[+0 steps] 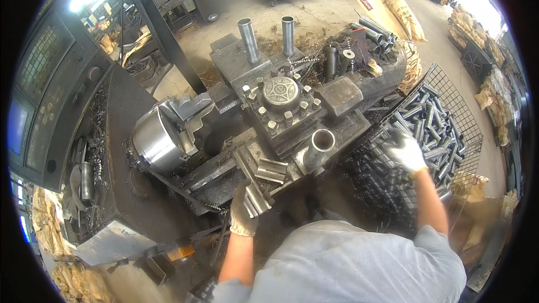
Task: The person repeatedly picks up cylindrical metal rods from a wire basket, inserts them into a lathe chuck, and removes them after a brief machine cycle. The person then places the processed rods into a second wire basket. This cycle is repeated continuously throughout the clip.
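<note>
My left hand [243,215], in a soiled work glove, grips a grooved steel block [257,202] at the front edge of the lathe carriage. A second grooved block [271,171] lies on the carriage just behind it. My right hand [405,151], in a pale glove, is over a wire mesh basket [462,124] piled with short steel tubes [429,113]. Motion blur hides its fingers, so whether it has hold of a tube cannot be told. Left of the carriage is the lathe chuck [158,139] with stepped jaws.
A bolted tool post [281,92] rises mid-carriage. One flared tube [320,147] stands upright near me; two more tubes [248,40] [288,35] stand at the back. Metal swarf [311,65] and more tubes [374,33] lie behind. The control panel [50,92] borders the left.
</note>
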Tool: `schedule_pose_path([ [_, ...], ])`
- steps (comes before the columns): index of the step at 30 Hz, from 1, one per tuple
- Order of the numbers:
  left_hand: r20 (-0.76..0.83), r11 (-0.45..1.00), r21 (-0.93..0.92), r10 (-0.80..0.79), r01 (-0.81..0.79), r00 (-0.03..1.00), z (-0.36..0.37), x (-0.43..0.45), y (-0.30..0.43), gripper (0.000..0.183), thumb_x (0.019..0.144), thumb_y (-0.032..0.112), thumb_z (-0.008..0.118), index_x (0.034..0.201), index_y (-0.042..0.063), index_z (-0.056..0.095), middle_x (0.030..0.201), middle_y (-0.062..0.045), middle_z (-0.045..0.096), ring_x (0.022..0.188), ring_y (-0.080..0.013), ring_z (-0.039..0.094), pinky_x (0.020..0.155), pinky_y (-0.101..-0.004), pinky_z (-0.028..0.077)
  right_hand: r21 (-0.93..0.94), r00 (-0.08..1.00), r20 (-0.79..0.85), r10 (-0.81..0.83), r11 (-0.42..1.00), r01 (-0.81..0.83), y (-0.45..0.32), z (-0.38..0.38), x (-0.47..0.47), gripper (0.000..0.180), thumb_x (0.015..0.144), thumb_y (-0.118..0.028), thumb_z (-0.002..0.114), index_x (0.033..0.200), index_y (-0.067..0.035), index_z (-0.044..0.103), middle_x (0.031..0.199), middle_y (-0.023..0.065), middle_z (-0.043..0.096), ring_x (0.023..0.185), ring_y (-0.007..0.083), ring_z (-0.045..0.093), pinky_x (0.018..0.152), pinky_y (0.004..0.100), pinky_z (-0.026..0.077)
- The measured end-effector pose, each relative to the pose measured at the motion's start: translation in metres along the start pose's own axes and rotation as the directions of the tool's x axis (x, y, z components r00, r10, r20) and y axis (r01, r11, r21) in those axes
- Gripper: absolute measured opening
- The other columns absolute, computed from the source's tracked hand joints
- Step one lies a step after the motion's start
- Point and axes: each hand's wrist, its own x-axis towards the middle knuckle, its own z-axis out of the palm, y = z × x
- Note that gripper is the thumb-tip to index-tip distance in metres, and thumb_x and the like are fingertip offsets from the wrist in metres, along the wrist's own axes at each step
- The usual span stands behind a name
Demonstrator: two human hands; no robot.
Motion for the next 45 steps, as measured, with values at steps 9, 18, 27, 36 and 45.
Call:
schedule_pose_path([
  [9, 0.006, 0.983, 0.035, -0.179, 0.178, 0.984, 0.029, -0.031, -0.004, 0.05, 0.108, 0.051, 0.06, 0.131, 0.007, 0.061, 0.109, -0.013, 0.071, 0.093, -0.0298, 0.073, 0.086, -0.0497, 0.063, 0.168, 0.294, 0.242, -0.925, 0.339, 0.926, -0.214, 0.114, -0.041, 0.053, 0.084, -0.03, 0.079, 0.135, -0.019, 0.069, 0.124, 0.0105, 0.07, 0.108, 0.0366, 0.072, 0.091, 0.0471, 0.059],
  [18, -0.057, 0.976, 0.047, 0.217, -0.214, 0.975, -0.032, -0.008, 0.045, 0.055, 0.108, 0.058, 0.052, 0.115, 0.005, 0.066, 0.095, -0.015, 0.074, 0.082, -0.035, 0.075, 0.074, -0.0509, 0.065, 0.04, 0.635, 0.553, -0.539, 0.779, 0.626, -0.227, 0.233, -0.007, 0.046, 0.092, -0.036, 0.068, 0.121, 0.0, 0.067, 0.104, 0.028, 0.074, 0.092, 0.0457, 0.074, 0.084, 0.0563, 0.057],
  [27, 0.265, 0.524, 0.481, 0.677, -0.703, 0.686, 0.046, 0.005, 0.077, 0.079, 0.105, 0.059, 0.058, 0.157, 0.002, 0.042, 0.15, -0.014, 0.057, 0.134, -0.031, 0.057, 0.117, -0.0474, 0.041, 0.484, 0.582, 0.648, -0.491, 0.855, 0.183, -0.343, 0.198, -0.029, 0.093, 0.067, -0.055, 0.089, 0.135, 0.004, 0.062, 0.118, 0.0218, 0.074, 0.109, 0.0285, 0.071, 0.099, 0.0363, 0.055],
  [36, 0.061, 0.707, 0.413, 0.607, -0.574, 0.792, -0.051, -0.021, 0.052, 0.07, 0.1, 0.05, 0.073, 0.144, -0.002, 0.058, 0.127, -0.015, 0.071, 0.116, -0.0272, 0.069, 0.106, -0.0432, 0.054, -0.355, 0.197, 0.461, -0.865, 0.024, 0.934, -0.451, 0.101, 0.144, 0.049, 0.082, -0.017, 0.077, 0.127, -0.005, 0.065, 0.103, 0.0198, 0.074, 0.093, 0.038, 0.075, 0.08, 0.046, 0.062],
  [45, -0.584, 0.771, 0.464, 0.636, -0.436, 0.505, -0.209, -0.099, -0.052, 0.047, 0.1, 0.038, 0.071, 0.129, 0.001, 0.066, 0.114, -0.013, 0.073, 0.1, -0.0263, 0.07, 0.087, -0.04, 0.058, -0.098, 0.253, 0.827, -0.501, 0.316, 0.944, -0.431, 0.217, 0.234, 0.071, 0.068, -0.036, 0.089, 0.128, -0.002, 0.069, 0.11, 0.0206, 0.078, 0.102, 0.0374, 0.075, 0.088, 0.0451, 0.059],
])
